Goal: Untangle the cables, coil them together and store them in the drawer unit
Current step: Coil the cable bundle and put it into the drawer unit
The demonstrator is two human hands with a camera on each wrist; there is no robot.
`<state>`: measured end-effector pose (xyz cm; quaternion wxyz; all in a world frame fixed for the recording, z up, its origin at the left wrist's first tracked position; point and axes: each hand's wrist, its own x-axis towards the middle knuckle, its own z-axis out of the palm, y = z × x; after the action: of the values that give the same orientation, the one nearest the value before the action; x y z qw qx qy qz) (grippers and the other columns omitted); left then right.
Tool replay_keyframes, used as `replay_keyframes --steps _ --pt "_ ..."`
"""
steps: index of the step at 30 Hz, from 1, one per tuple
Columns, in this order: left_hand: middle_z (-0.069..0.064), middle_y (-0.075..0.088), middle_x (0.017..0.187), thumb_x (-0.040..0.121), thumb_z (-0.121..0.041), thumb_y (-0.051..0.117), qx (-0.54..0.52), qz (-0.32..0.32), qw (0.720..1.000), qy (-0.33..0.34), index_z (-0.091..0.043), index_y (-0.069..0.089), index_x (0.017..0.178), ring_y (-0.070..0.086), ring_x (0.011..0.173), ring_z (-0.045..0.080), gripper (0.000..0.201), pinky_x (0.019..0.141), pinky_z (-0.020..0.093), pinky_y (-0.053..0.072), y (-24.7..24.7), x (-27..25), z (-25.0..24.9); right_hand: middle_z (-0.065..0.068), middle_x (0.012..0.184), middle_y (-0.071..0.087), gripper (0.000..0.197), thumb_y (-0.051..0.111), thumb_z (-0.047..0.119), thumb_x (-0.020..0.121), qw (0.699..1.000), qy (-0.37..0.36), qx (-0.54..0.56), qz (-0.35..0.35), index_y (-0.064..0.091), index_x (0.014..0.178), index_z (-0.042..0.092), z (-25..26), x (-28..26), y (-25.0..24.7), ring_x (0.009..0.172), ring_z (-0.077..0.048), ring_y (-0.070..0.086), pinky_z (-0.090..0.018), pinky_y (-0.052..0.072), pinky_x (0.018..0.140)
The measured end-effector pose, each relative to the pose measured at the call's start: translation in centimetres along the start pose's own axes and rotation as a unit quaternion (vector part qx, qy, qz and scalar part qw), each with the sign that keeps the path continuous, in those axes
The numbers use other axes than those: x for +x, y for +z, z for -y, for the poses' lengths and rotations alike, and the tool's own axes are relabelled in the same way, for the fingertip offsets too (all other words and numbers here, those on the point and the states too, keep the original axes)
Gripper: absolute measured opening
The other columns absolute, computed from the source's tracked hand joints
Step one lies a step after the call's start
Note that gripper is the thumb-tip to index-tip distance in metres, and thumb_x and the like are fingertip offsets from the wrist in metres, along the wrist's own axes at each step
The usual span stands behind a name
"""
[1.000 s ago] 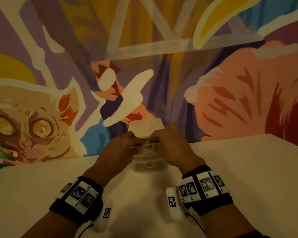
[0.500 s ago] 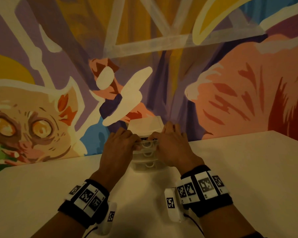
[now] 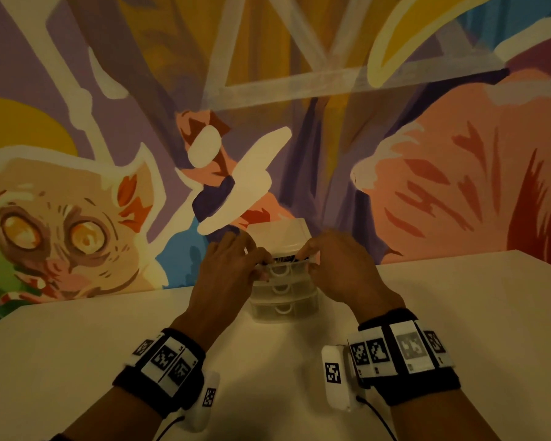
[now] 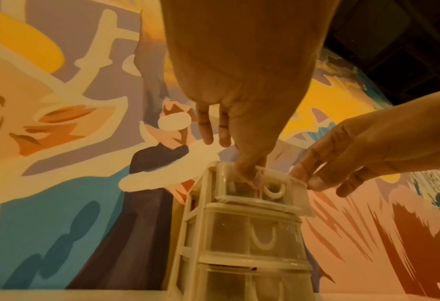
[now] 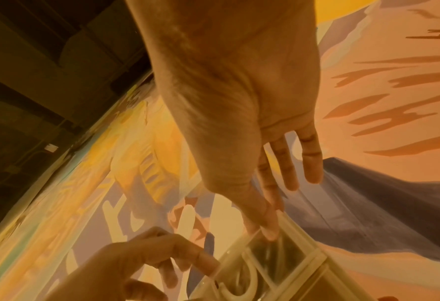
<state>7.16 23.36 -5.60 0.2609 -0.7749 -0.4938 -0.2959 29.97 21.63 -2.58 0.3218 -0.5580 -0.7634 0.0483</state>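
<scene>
Right now the drawer unit point(image 3: 283, 294), a small translucent stack of three drawers with loop handles, is standing on the table point(image 3: 458, 313) close against the painted wall point(image 3: 427, 154), straight ahead of the person. Its top drawer point(image 3: 282, 268) is sitting pulled out a little toward the near side, and dark cables point(image 3: 283, 258) are showing inside it; how they are coiled cannot be told.

The left hand point(image 3: 229, 268) is reaching in from the left, palm down, wrist angled up from the table. In the left wrist view its thumb and one finger are dipping over the drawer's front left rim while the other fingers point(image 4: 204, 126) are stretching out straight beyond it, holding nothing.

The right hand point(image 3: 341, 265) is mirroring it from the right, with its thumb and forefinger pinching the drawer's right front corner; its remaining fingers point(image 5: 311, 154) are lying long and relaxed past the unit.

Both forearms are running from the near edge toward the unit, each wearing a dark wristband point(image 3: 404, 354) with printed square markers.
</scene>
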Motion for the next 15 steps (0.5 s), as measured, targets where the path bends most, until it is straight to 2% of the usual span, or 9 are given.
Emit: replay_keyframes --steps 2,4,5,7,9,10,12,15 --pt "0.001 0.063 0.118 0.080 -0.035 0.089 -0.041 -0.012 0.999 -0.033 -0.030 0.079 0.106 0.056 0.110 0.021 0.028 0.083 0.031 0.038 0.3 -0.1 0.5 0.002 0.132 0.056 0.023 0.071 0.022 0.099 1.000 0.005 -0.011 -0.001 0.079 0.116 0.036 -0.2 0.2 0.3 0.129 -0.025 0.049 -0.042 0.049 0.107" --pt "-0.003 0.059 0.125 0.079 -0.038 0.090 -0.085 0.004 0.995 -0.058 -0.033 0.080 0.104 0.054 0.114 0.016 0.028 0.084 0.025 0.039 0.3 0.3 0.8 0.002 0.131 0.053 0.024 0.073 0.022 0.097 1.000 0.003 -0.011 -0.010 0.079 0.115 0.037 -0.5 0.5 0.4 0.126 -0.025 0.049 -0.043 0.051 0.106" --pt "-0.004 0.056 0.128 0.078 -0.039 0.091 -0.101 0.012 0.993 -0.064 -0.035 0.078 0.108 0.053 0.114 0.013 0.033 0.081 0.020 0.039 0.2 0.6 0.9 0.003 0.130 0.052 0.028 0.075 0.021 0.095 1.000 -0.001 -0.003 -0.022 0.079 0.117 0.037 -0.6 0.7 0.5 0.125 -0.024 0.051 -0.043 0.052 0.104" --pt "-0.006 0.048 0.137 0.076 -0.039 0.093 -0.117 0.029 0.990 -0.074 -0.037 0.068 0.126 0.053 0.112 0.012 0.056 0.078 0.016 0.041 -0.1 1.5 1.0 0.003 0.130 0.051 0.040 0.076 0.018 0.093 0.999 -0.003 0.023 -0.046 0.072 0.128 0.037 -1.0 1.0 0.6 0.124 -0.022 0.055 -0.043 0.053 0.103" --pt "-0.003 0.044 0.145 0.074 -0.041 0.093 -0.100 0.035 0.990 -0.090 -0.037 0.053 0.142 0.055 0.114 0.017 0.079 0.079 0.024 0.047 -0.1 2.4 1.0 0.003 0.134 0.049 0.053 0.076 0.020 0.092 0.998 0.005 0.041 -0.046 0.062 0.140 0.036 -1.3 1.3 0.7 0.127 -0.022 0.055 -0.043 0.051 0.105" --pt "-0.001 0.044 0.146 0.075 -0.041 0.093 -0.086 0.037 0.991 -0.096 -0.035 0.050 0.144 0.055 0.117 0.018 0.082 0.079 0.027 0.049 -0.1 2.8 0.8 0.002 0.136 0.049 0.057 0.076 0.022 0.092 0.998 0.011 0.044 -0.039 0.058 0.144 0.035 -1.6 1.3 0.8 0.128 -0.022 0.054 -0.043 0.051 0.106" --pt "-0.003 0.051 0.141 0.079 -0.035 0.089 -0.067 0.048 0.991 -0.102 -0.035 0.052 0.142 0.055 0.116 0.017 0.073 0.075 0.026 0.047 0.1 3.3 0.2 0.000 0.138 0.049 0.058 0.077 0.026 0.092 0.999 0.019 0.041 -0.017 0.056 0.146 0.034 -1.7 1.3 1.0 0.129 -0.024 0.055 -0.043 0.050 0.108" --pt "-0.006 0.061 0.127 0.087 -0.026 0.081 -0.027 0.067 0.994 -0.080 -0.037 0.060 0.131 0.055 0.120 0.021 0.050 0.083 0.035 0.053 0.4 3.1 -0.8 -0.002 0.137 0.053 0.050 0.076 0.028 0.093 0.999 0.021 0.036 0.019 0.061 0.141 0.030 -1.3 1.0 1.1 0.125 -0.025 0.058 -0.038 0.048 0.104"
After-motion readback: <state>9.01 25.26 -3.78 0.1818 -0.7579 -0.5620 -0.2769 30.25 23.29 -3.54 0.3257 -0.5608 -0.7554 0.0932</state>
